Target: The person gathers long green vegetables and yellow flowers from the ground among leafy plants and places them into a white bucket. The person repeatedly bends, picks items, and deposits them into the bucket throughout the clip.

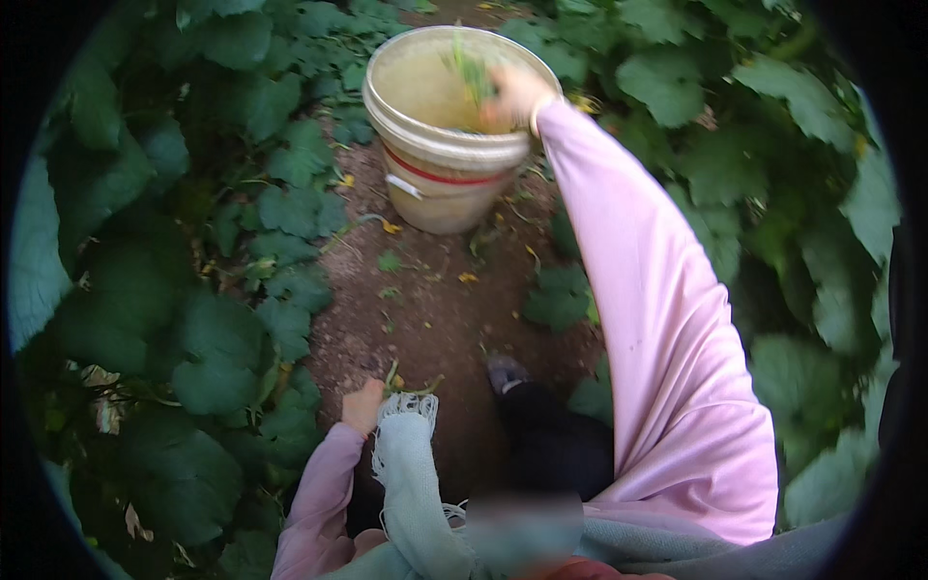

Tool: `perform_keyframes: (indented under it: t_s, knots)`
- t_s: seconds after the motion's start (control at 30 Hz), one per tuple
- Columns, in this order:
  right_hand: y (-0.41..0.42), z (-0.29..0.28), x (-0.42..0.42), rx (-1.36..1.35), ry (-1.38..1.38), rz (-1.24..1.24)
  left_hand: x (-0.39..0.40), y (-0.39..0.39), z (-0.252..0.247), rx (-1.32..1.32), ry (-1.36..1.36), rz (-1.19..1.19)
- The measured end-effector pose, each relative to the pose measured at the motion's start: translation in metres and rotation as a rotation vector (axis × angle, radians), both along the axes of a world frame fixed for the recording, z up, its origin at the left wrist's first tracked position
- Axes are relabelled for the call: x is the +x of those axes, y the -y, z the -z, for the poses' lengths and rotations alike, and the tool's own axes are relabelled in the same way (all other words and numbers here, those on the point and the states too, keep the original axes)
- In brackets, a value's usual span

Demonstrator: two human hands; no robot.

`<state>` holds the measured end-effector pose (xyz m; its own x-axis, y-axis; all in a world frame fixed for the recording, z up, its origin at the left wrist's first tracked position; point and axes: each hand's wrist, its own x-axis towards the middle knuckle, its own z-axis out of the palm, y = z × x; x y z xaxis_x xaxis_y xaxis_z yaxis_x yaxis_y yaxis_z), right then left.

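Note:
A pale plastic bucket (pixel 442 156) with a red band stands on the soil path at the top centre. My right hand (pixel 516 96), blurred, reaches over its right rim and holds a bunch of green stems or leaves (pixel 470 76) inside the opening. What lies deeper in the bucket is hard to tell. At the lower left, my left hand (pixel 365 406) is closed beside the fringed end of a pale scarf (pixel 409 435). Thin green plant stems (pixel 415 384) stick out from that hand, partly behind the fringe.
Broad-leaved vines (pixel 210 355) crowd the left side of the bare soil path (pixel 435 312), and more large leaves (pixel 725 159) line the right. Small yellow blossoms (pixel 467 278) and plant bits are scattered on the ground. My shoe (pixel 504 373) rests on the path.

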<state>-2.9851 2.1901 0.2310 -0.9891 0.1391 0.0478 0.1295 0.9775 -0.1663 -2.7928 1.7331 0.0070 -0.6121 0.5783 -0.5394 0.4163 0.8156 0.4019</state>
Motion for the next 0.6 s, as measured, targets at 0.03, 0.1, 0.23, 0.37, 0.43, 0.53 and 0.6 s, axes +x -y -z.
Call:
perform_keyframes:
  t_s: [0.03,0.1,0.23,0.37,0.43,0.53,0.6]
  knots:
    - [-0.021,0.030,-0.001,0.091,0.262,-0.023,-0.010,-0.017,-0.022,-0.090,0.109,0.056]
    - [-0.031,0.062,-0.012,-0.183,0.400,-0.067,-0.014,-0.015,-0.023,-0.096,0.000,0.138]
    - [0.018,0.034,0.014,-0.325,-0.075,-0.274,-0.011,-0.019,-0.025,-0.112,-0.013,-0.212]
    - [0.019,0.022,0.021,-0.502,-0.346,-0.273,-0.024,-0.054,-0.040,0.265,-0.344,-0.729]
    - [0.007,0.028,0.026,-0.566,-0.385,-0.233,-0.068,-0.119,-0.120,0.617,-0.546,-0.764]
    - [0.000,0.037,0.031,-0.618,-0.487,-0.189,-0.117,-0.197,-0.226,1.292,-0.206,-0.846]
    - [-0.002,0.033,0.034,-0.655,-0.552,-0.192,-0.148,-0.250,-0.275,1.132,-0.529,-0.734]
